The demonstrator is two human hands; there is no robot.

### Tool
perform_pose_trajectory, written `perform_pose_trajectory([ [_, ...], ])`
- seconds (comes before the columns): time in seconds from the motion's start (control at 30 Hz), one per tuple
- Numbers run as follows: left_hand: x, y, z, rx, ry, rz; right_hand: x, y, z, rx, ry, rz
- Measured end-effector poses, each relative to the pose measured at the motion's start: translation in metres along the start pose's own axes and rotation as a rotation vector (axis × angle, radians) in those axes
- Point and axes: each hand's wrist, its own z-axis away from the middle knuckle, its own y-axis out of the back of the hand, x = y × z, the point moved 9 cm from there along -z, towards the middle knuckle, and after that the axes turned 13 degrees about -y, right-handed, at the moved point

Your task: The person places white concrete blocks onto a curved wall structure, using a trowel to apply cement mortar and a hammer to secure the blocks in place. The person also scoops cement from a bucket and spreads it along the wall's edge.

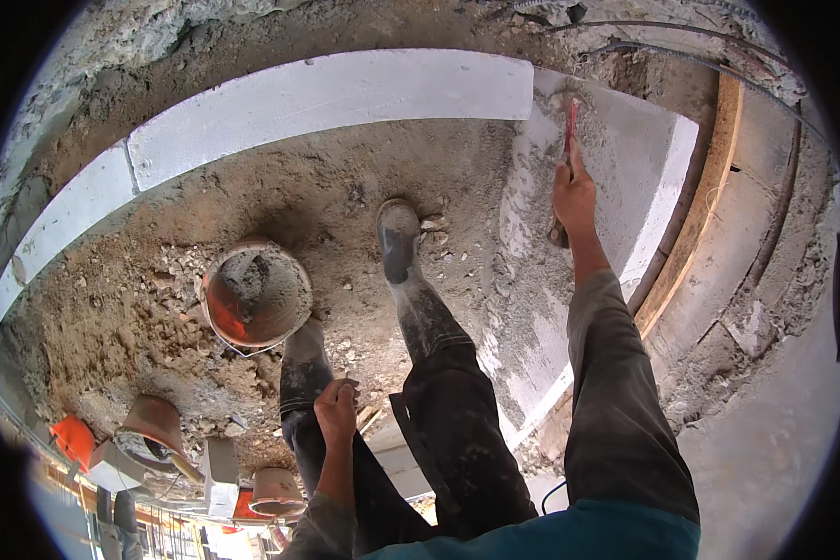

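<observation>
My right hand reaches far out to the right, wrapped round a hand tool with a thin red end. Its mortar-smeared lower end shows below my fingers; its full shape is hidden. The tool lies against a grey-white block wall face smeared with mortar. My left hand hangs beside my left leg, its fingers closed in a pinch. A small dark bit shows at the fingertips, too small to name. Ahead of that hand, an orange bucket stands on the ground with grey mortar inside.
A low row of white blocks curves along the far side. Rubble covers the dirt floor round my boots. Another bucket and several blocks lie at the lower left. A wooden plank and a cable run beyond the right wall.
</observation>
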Motion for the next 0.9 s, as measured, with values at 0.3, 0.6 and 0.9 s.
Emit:
perform_pose_trajectory([
  [0.3,-0.009,-0.003,-0.003,-0.002,0.000,-0.020,0.039,-0.016,0.057,0.044,-0.033,-0.120],
  [0.6,0.013,0.006,-0.007,0.006,0.000,-0.099,0.071,-0.048,0.069,0.049,-0.155,-0.320],
  [0.9,0.017,0.006,-0.018,-0.011,0.019,-0.071,0.072,-0.067,0.046,0.162,-0.044,-0.311],
])
